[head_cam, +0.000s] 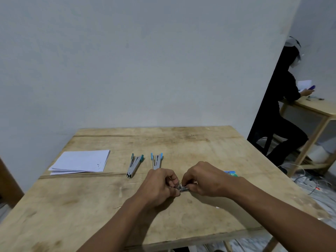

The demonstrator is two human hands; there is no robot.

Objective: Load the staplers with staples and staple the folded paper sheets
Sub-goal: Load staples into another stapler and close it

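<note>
Metal staple strip (184,188) is at mid-table (209,142), pinched at its ends by left hand (160,184) and right hand (202,179), fingers curled. Lying open just beyond: left stapler (134,165), right stapler (156,160). Advice: keep strip straight, split gently, load legs-down into the channel.

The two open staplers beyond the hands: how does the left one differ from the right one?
The left stapler has teal tips; the right stapler has lighter blue ones. The left stapler lies slanted and shows whole, while the right stapler points nearly straight away with its near end hidden behind the left hand. Both are grey, opened in a V, flat on the wooden table.
</note>
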